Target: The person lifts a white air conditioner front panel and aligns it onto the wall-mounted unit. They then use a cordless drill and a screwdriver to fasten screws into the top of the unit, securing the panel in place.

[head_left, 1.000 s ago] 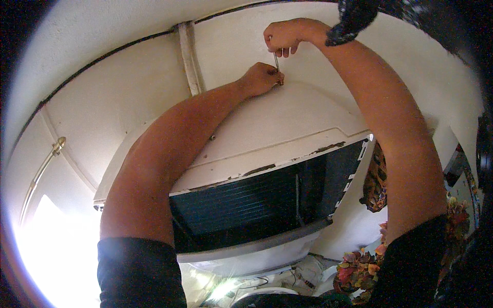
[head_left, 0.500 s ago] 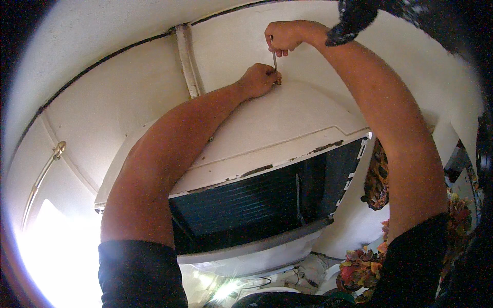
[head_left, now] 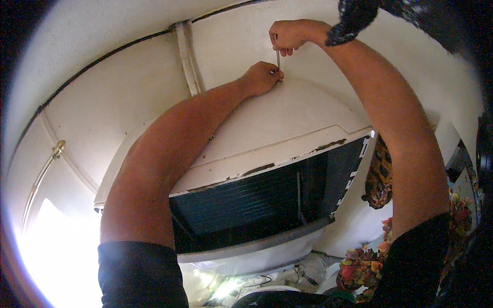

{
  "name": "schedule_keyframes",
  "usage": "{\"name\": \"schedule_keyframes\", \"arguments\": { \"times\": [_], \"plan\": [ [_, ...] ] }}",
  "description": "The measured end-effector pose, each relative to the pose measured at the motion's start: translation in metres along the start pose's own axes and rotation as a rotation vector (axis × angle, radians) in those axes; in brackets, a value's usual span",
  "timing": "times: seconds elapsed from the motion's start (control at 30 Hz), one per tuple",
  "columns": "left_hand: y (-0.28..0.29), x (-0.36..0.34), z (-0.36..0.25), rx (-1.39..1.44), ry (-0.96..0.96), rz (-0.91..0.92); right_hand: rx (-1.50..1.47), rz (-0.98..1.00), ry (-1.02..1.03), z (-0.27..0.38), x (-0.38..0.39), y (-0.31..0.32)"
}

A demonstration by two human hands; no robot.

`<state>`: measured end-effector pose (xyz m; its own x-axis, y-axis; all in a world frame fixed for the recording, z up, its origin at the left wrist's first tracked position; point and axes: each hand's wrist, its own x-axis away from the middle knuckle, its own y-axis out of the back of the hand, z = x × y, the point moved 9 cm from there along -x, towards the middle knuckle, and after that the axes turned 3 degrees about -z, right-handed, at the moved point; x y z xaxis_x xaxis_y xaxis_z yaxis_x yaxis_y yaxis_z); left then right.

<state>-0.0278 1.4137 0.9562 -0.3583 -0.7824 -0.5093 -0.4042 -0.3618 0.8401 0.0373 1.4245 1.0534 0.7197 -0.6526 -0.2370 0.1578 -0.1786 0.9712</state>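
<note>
High up, my right hand (head_left: 288, 37) is closed around a screwdriver, its handle hidden in the fist. The thin metal shaft (head_left: 279, 60) points down from that fist toward my left hand (head_left: 263, 79). My left fingers are pinched together around the lower end of the shaft, so the tip and whatever it meets are hidden. This hand rests against the top cover of a white wall-mounted air conditioner (head_left: 287, 118). Below my forearms, the unit's front is open, showing dark fins (head_left: 231, 210) inside. Brown chips mark the cover's front edge.
A vertical strip (head_left: 187, 61) runs down the wall behind my left arm. At left are a curtain rod (head_left: 45, 174) and bright daylight. Autumn-coloured artificial leaves (head_left: 362, 267) and a spotted ornament (head_left: 379, 177) lie near my right arm. Dark cloth (head_left: 357, 18) hangs at the upper right.
The view has shifted slightly, so both hands and the unit appear a little further right. Both hands keep their hold on the screwdriver.
</note>
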Motion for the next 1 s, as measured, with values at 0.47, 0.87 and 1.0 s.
{"name": "schedule_keyframes", "arguments": {
  "times": [0.47, 0.87, 1.0],
  "plan": [
    [-0.012, -0.007, 0.01, 0.098, -0.03, 0.061, 0.213, -0.045, -0.174, 0.024, 0.011, 0.017],
    [0.015, -0.005, -0.006, 0.318, -0.036, -0.131, 0.16, -0.056, -0.073, 0.006, 0.007, 0.012],
    [0.009, -0.008, -0.002, 0.43, -0.065, -0.119, 0.104, 0.023, 0.017, 0.015, 0.001, 0.006]
  ]
}}
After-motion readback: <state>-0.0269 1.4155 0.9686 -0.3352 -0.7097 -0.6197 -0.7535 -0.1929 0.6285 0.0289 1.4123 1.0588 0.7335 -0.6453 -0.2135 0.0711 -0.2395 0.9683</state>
